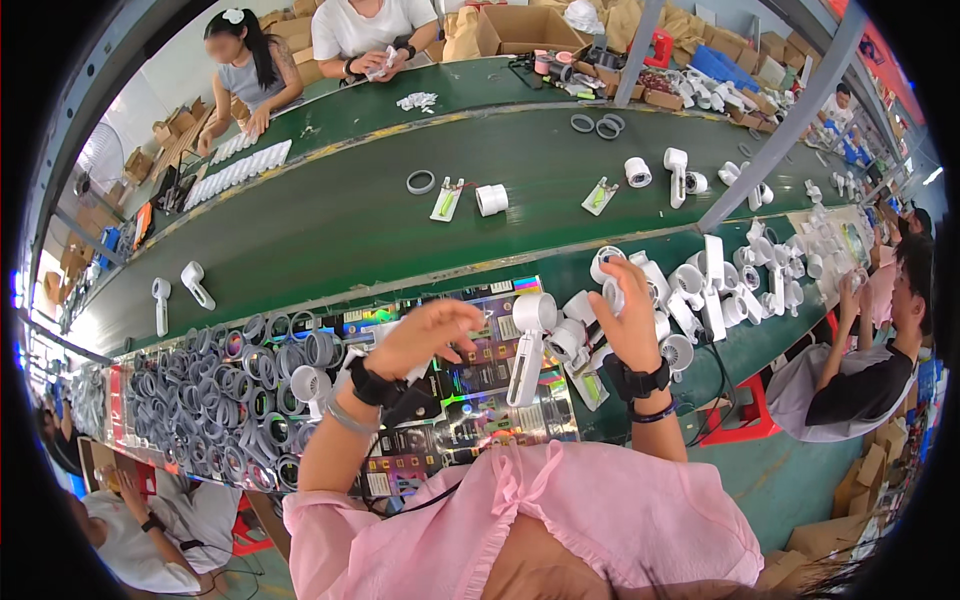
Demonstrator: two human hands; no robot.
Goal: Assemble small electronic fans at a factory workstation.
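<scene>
My left hand [425,335] is raised over the near edge of the bench with its fingers apart, and nothing shows in it. My right hand [632,325] has its thumb and fingers around a white round fan head [612,294] at the edge of a pile of white fan parts [690,285]. Between my hands a white handheld fan body [530,350], with a round head and a long handle, lies on shiny dark printed sheets [480,415]. Left of my left hand spreads a heap of grey rings [220,390], with a white fan head [310,384] at its right side.
A green conveyor belt [330,240] runs beyond the bench, carrying fan bodies [197,285], a grey ring [421,182] and white cylinders [491,200]. Metal posts [780,120] rise at the right. Co-workers sit across the belt and on both sides. A red stool [745,410] stands at right.
</scene>
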